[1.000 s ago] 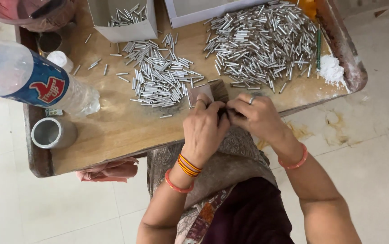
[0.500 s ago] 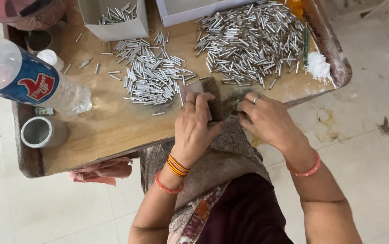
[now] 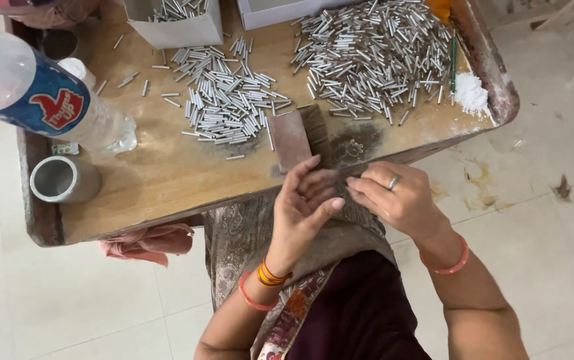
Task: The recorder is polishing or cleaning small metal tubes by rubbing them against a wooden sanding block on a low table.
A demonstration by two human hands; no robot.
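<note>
A wooden counter (image 3: 167, 180) is seen carrying a plastic bottle (image 3: 40, 100) on its side, two heaps of short metal tubes (image 3: 373, 53), a reddish block (image 3: 291, 140) near the front edge and a small metal cup (image 3: 65, 179). Just below that edge, the left hand (image 3: 303, 207) is held half-curled and the right hand (image 3: 400, 200) is pinched towards it, fingertips meeting; whether a tube is kept in either grip cannot be told. Such tubes are judged light, stiff and smooth enough to slip and roll, so each is best taken at mid-length between thumb and forefinger.
</note>
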